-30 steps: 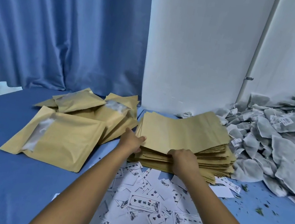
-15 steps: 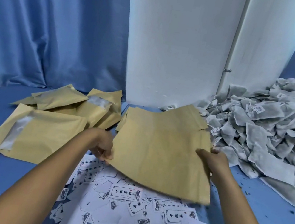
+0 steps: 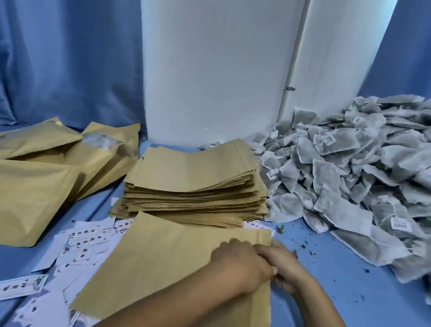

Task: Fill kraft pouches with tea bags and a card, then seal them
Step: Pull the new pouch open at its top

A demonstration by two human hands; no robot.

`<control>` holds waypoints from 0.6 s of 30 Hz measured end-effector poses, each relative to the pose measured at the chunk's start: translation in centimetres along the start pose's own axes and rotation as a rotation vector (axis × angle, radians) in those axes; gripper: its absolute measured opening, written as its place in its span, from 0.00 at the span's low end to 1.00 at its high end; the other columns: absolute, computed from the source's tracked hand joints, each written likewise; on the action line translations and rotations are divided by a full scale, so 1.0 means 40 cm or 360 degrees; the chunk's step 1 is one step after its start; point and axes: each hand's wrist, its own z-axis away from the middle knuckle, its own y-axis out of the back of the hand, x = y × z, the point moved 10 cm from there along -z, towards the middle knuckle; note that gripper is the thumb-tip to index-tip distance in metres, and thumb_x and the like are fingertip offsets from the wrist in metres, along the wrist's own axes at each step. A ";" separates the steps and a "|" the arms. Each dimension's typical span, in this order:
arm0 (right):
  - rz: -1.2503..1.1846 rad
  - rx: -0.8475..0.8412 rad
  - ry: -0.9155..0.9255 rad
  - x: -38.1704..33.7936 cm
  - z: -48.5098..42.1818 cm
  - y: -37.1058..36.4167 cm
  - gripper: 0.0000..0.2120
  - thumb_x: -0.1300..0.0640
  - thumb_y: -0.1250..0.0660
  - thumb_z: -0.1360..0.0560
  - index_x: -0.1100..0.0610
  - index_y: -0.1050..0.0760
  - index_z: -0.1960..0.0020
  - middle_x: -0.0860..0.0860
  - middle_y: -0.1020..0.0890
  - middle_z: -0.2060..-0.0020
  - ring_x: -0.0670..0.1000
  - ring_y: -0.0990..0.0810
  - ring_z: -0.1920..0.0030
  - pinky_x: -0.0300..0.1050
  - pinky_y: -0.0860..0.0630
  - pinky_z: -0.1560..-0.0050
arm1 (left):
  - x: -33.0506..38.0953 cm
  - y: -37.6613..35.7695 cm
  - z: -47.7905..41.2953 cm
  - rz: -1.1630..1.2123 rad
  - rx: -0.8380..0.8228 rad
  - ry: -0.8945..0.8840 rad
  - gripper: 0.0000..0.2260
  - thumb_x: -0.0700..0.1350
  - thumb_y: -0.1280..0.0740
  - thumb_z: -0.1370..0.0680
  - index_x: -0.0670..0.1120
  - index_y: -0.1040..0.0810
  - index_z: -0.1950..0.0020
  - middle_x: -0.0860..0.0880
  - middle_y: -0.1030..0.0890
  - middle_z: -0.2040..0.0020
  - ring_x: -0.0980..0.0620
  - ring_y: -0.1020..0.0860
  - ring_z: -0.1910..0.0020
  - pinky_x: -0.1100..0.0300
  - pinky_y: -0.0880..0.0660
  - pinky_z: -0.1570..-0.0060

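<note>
Opening one empty pouch (image 3: 171,276) at its right edge, both hands, left (image 3: 241,266) and right (image 3: 285,268), pinch the mouth; next, tea bags (image 3: 376,191) must go in.

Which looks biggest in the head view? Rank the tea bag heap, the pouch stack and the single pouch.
1. tea bag heap
2-3. single pouch and pouch stack: look alike; the single one lies nearer the camera, so unranked.

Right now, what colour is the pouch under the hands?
The pouch is plain kraft brown, seen in the head view.
</note>
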 end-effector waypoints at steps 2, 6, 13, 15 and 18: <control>-0.0182 0.0054 -0.0024 0.017 -0.002 0.032 0.13 0.60 0.39 0.21 0.62 0.22 0.61 0.57 0.18 0.68 0.50 0.18 0.70 0.36 0.25 0.72 | 0.037 -0.066 -0.019 0.0179 -0.0176 -0.0018 0.28 0.62 0.41 0.24 0.45 0.33 0.30 0.40 0.29 0.34 0.40 0.30 0.36 0.50 0.33 0.40; -0.0528 -0.0063 -0.0083 0.016 -0.009 0.061 0.16 0.50 0.39 0.22 0.60 0.22 0.60 0.55 0.18 0.68 0.50 0.20 0.72 0.40 0.22 0.71 | 0.072 -0.058 -0.081 0.0567 -0.0240 -0.0325 0.19 0.50 0.41 0.21 0.48 0.31 0.31 0.42 0.24 0.36 0.42 0.26 0.39 0.53 0.30 0.39; -0.0559 -0.0323 -0.0013 0.007 -0.017 0.051 0.08 0.60 0.31 0.29 0.63 0.25 0.52 0.61 0.18 0.54 0.55 0.17 0.54 0.45 0.19 0.51 | -0.007 -0.093 -0.114 0.1413 -0.0457 -0.0126 0.14 0.56 0.36 0.22 0.46 0.31 0.54 0.49 0.32 0.66 0.55 0.32 0.69 0.64 0.32 0.67; -0.0568 -0.0308 -0.0022 0.012 -0.017 0.050 0.07 0.62 0.31 0.30 0.61 0.26 0.55 0.60 0.18 0.57 0.54 0.17 0.56 0.43 0.19 0.52 | -0.017 -0.105 -0.119 0.1527 -0.0487 -0.0109 0.13 0.55 0.35 0.23 0.46 0.31 0.54 0.50 0.30 0.64 0.56 0.30 0.68 0.67 0.29 0.66; -0.0591 -0.0331 -0.0014 0.014 -0.013 0.037 0.04 0.63 0.32 0.30 0.61 0.25 0.56 0.59 0.17 0.58 0.53 0.17 0.56 0.43 0.19 0.49 | -0.028 -0.115 -0.122 0.1675 -0.0491 -0.0117 0.12 0.54 0.34 0.23 0.45 0.30 0.53 0.50 0.29 0.64 0.57 0.29 0.67 0.69 0.28 0.66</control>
